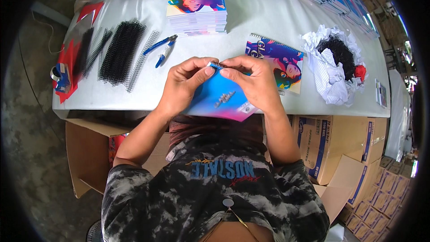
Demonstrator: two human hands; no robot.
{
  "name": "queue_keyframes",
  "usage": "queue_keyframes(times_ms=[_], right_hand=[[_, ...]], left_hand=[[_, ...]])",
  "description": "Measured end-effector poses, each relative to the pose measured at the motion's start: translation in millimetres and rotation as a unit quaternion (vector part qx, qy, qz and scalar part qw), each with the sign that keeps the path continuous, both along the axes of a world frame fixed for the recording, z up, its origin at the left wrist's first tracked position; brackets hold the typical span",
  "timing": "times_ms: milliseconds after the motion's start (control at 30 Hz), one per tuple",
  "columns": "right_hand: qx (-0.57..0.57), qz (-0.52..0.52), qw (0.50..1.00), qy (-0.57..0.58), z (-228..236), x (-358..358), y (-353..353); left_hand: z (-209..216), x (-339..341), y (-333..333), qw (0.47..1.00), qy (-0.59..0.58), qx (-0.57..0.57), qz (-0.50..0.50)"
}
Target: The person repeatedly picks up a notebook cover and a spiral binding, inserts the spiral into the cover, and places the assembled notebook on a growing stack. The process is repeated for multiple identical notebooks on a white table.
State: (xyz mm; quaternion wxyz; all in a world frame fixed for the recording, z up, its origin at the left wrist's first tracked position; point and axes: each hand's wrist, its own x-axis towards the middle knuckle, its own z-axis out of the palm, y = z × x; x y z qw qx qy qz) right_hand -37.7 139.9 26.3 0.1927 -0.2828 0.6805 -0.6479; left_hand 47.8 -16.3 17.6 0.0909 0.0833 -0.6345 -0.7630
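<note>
A blue notebook (214, 90) with a pink corner tilts between my hands at the near table edge. Dark spiral coil (216, 64) shows at its upper edge, partly hidden by my fingertips. My left hand (185, 79) pinches that edge from the left, thumb on the cover. From the right, my right hand (258, 80) grips the same edge, thumb and fingers almost meeting the other hand's. Blue-handled cutting pliers (157, 48) lie beyond my left hand. Past my right hand lies a colourful spiral notebook (289, 62), its coil along the far edge.
Black coils (120, 54) lie left, near a blue tape roll (62, 78) and red sheets (71, 58). A notebook stack (197, 23) stands ahead. Crumpled striped material (327, 83) holds black tangled scraps (339, 56) at right. Cardboard boxes (333, 141) sit below the table.
</note>
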Motion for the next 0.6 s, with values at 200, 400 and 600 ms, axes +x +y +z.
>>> queue_keyframes(times_ms=[200, 400, 600], right_hand=[[-0.072, -0.054, 0.996, -0.015, -12.1, 11.6, -8.4], [-0.026, -0.145, 0.973, 0.18, -8.0, 29.0, -11.6], [-0.022, -0.168, 0.976, 0.138, -1.2, 24.7, 10.9]], left_hand=[[3.9, -13.9, -22.3, 0.994, 0.016, -0.004, -0.105], [17.3, -26.1, -22.8, 0.972, 0.046, -0.178, -0.144], [34.2, -45.4, -4.5, 0.97, 0.006, -0.111, -0.218]])
